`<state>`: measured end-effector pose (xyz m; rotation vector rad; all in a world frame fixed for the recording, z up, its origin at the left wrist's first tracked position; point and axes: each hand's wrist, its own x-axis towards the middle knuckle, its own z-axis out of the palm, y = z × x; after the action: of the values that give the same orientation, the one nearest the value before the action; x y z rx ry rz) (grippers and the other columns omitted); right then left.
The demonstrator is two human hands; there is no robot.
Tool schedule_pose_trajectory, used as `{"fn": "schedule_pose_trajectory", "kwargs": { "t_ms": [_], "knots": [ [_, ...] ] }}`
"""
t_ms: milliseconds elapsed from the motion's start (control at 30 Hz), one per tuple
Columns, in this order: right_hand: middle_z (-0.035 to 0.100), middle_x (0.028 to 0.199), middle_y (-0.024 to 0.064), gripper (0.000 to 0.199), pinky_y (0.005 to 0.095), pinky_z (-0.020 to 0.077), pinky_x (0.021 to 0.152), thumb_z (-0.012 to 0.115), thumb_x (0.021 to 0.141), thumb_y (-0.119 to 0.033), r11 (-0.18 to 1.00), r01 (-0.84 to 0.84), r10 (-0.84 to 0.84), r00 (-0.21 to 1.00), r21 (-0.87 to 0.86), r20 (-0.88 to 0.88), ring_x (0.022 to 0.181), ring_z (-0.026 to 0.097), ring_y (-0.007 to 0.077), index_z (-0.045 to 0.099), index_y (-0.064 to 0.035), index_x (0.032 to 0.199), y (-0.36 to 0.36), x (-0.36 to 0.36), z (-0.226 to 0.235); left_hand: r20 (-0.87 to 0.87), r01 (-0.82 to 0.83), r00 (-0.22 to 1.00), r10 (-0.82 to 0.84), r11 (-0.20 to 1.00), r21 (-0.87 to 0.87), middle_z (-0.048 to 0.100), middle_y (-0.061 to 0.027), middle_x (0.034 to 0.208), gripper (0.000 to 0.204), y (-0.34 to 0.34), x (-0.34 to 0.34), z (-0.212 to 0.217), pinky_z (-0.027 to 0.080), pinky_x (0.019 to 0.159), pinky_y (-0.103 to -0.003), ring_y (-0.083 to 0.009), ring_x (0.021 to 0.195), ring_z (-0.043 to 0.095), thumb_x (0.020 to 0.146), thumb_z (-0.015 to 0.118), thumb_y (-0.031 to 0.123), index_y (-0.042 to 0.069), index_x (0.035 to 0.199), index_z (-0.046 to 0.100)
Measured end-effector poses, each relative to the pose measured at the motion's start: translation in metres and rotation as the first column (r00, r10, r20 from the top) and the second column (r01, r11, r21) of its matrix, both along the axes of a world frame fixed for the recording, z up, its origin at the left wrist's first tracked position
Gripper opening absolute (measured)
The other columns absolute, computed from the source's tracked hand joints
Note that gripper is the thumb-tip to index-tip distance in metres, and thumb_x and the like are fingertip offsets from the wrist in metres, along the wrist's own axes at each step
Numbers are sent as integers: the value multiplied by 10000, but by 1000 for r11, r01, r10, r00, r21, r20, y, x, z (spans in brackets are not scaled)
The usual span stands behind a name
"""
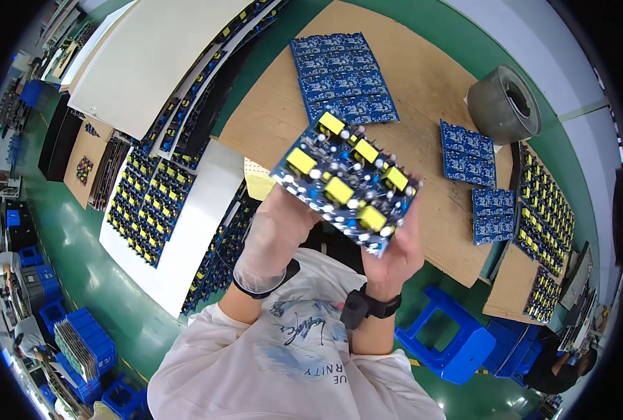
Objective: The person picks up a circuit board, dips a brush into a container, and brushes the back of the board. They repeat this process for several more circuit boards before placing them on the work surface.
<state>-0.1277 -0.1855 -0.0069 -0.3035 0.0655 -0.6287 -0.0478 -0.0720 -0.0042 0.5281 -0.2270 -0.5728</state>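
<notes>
Between my two hands I hold a populated circuit board panel (318,171), tilted, its component side up with several yellow blocks and small round parts. My left hand (278,225), in a clear glove, grips its lower left edge; the fingers are partly hidden under the board. My right hand (399,250) holds the right end, with its thumb along the edge. Beyond the held panel, several blue circuit board panels (343,77) lie in overlapping rows on the brown cardboard-topped table (413,150). Smaller blue panels (469,155) lie farther right.
A grey metal cylinder (490,115) stands at the table's right. Populated boards (546,210) fill the right side, more boards (150,203) lie on white sheets at left. A blue stool (444,336) stands right of me; another person (560,367) is at lower right.
</notes>
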Motion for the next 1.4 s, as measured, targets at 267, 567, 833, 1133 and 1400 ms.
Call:
{"fn": "schedule_pose_trajectory", "kwargs": {
  "t_ms": [267, 567, 833, 1133, 1400],
  "knots": [
    [591, 1072, 125, 436, 301, 439, 868, 547, 867, -321, 844, -153, 46, 976, -515, -214, 964, 577, 200, 498, 31, 1119, -10, -1, -14, -49, 259, 960, -275, 811, 525, 506, -126, 1266, 556, 19, 5, 21, 415, 962, -296, -177, 1127, 524, 903, 538, 206, -14, 1371, 333],
    [627, 1026, 89, 328, 293, 495, 796, 418, 967, -259, 973, -2, -106, 884, -229, -456, 896, 611, 158, 523, 10, 1122, -16, -14, -13, 166, 349, 895, -415, 881, 320, 511, -158, 1279, 548, 29, 18, -2, 467, 892, -311, -210, 1099, 553, 921, 494, 282, -10, 1366, 361],
    [633, 1074, 129, 320, 374, 541, 801, 383, 980, -224, 988, -109, 121, 987, 111, -103, 934, 638, 233, 519, -6, 1171, -24, -14, -18, -65, 273, 959, -276, 840, 469, 611, -147, 1102, 443, 25, 22, -3, 541, 678, -320, -217, 920, 630, 929, 457, 314, -24, 1211, 502],
    [626, 1102, 143, 341, 489, 587, 621, 368, 977, -228, 987, -129, 146, 969, 98, -199, 855, 663, 301, 507, -8, 1198, -19, -12, -20, -189, 145, 978, -85, 934, 326, 654, -106, 931, 366, 23, 15, -10, 511, 569, -302, -216, 724, 633, 914, 507, 303, 3, 1120, 543],
    [635, 1079, 139, 333, 476, 586, 614, 391, 970, -251, 975, -165, 187, 971, 148, -149, 849, 663, 303, 519, -39, 1194, -19, -12, -21, -178, 156, 979, -98, 925, 346, 636, -107, 882, 358, 24, 12, -3, 470, 545, -324, -217, 675, 590, 902, 528, 305, 15, 1111, 538]
  ]
}}
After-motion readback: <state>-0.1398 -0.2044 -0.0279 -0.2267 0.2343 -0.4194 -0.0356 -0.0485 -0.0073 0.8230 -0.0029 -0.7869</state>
